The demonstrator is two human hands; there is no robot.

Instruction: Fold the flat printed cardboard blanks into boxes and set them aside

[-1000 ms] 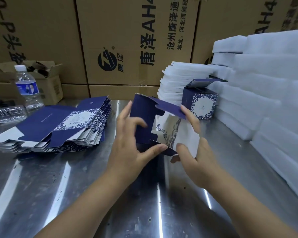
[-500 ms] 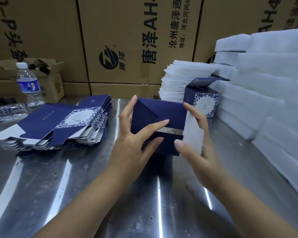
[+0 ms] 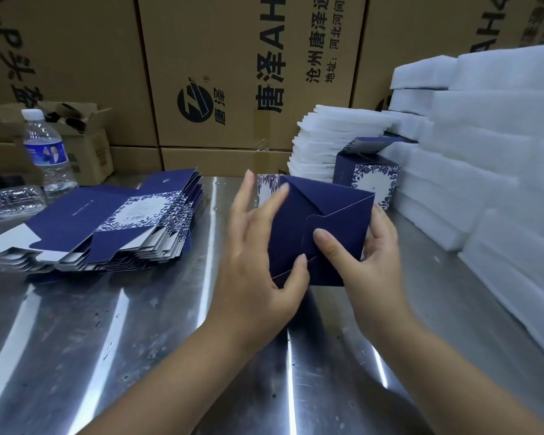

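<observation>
Fingers (image 3: pixel 383 227) of our right hand (image 3: pixel 371 265) curl round the right edge of the half-folded navy box (image 3: pixel 336 202), thumb pressing its tuck flap (image 3: pixel 310 243) home, while our left hand (image 3: pixel 258 262) lies spread and straight-fingered on the bottom flaps (image 3: pixel 291 227) to brace them. We hold it over the desk (image 3: pixel 139 340), bottom toward us, presumably so the flaps lock; a finished box (image 3: pixel 368 177) stands beyond our right fingers, flat blanks (image 3: pixel 107 227) stacked left of our left.

A: How many boxes?
B: Two: one finished box (image 3: pixel 367 181), one half-folded box (image 3: pixel 324 215).
A: What else?
B: One stack of flat blanks (image 3: pixel 107 229), one water bottle (image 3: pixel 47 152), one small open carton (image 3: pixel 91 152).
</observation>
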